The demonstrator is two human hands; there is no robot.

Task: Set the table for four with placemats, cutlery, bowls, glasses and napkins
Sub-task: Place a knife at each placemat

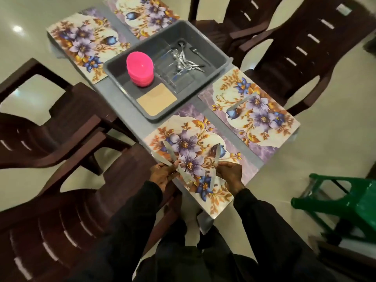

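Both hands grip table knives above the nearest placemat [205,139], one of four floral mats on the grey table [114,94]

The left hand [162,174] clasps what look like two knives [169,152], their handles blurred together; the right hand [230,174] pinches a third knife [217,154], blade up. A fourth knife [241,102] lies on the right placemat [268,129]. The farthest placemat [146,15] is cut off by the frame's top edge. The grey tub [122,64] holds stacked pink bowls [140,66], tan napkins [156,98], tangled spoons [184,60] too jumbled to count, and clear glasses [179,80], barely visible

Long dark sleeves [138,210], dark trousers, seemingly; bare hands.
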